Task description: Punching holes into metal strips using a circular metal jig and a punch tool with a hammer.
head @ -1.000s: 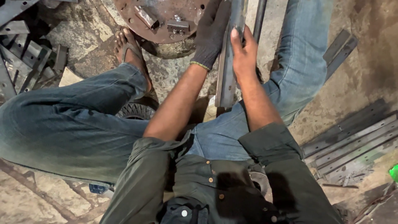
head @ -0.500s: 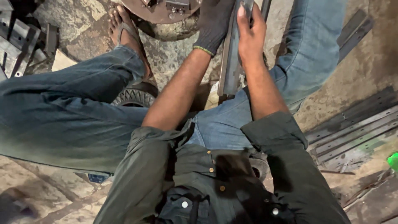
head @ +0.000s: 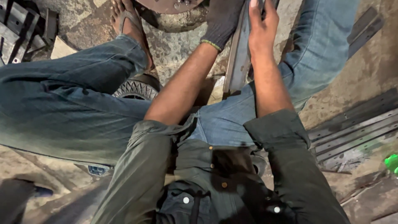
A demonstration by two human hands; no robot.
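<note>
Two hands grip one steel bar point(head: 237, 58) between a seated person's knees: the gloved left hand point(head: 222, 20) clasps its side, the bare right hand point(head: 262, 27) wraps over it, above the stone floor point(head: 178, 43).

The one camera sat on my head and looked steeply down, close over my chest and lap. My arms ran up the frame's middle to my hands point(head: 261, 31) at the top edge; floor filled the corners.
</note>
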